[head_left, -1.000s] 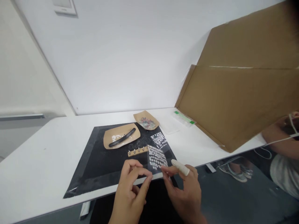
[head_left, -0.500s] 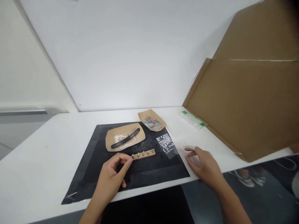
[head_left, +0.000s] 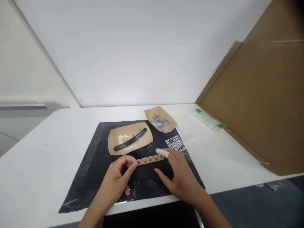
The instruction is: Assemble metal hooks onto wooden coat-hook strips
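My left hand (head_left: 122, 174) pinches the left end of a narrow tan strip (head_left: 153, 159) that carries several small metal pieces with pale tips. My right hand (head_left: 177, 169) is over the strip's right end, thumb and index finger apart; a white cover sits on the index finger. Behind the strip lies a tan tray (head_left: 114, 137) with white bits and a curved black file-like bar (head_left: 130, 139). Further back, another tan tray (head_left: 152, 113) holds a tangle of reddish and clear pieces. A sheet with rows of small white pieces (head_left: 174, 142) lies behind my right hand.
A black mat (head_left: 95, 177) covers the middle of the white table (head_left: 38, 171). At the back right lies a clear case with a green-edged label (head_left: 209, 119). A large cardboard sheet (head_left: 258, 104) stands along the right side.
My right hand has moved left from the table beside the mat to the strip's right end, its thumb and index finger now wider apart. My left hand still holds the strip. The view has shifted slightly.
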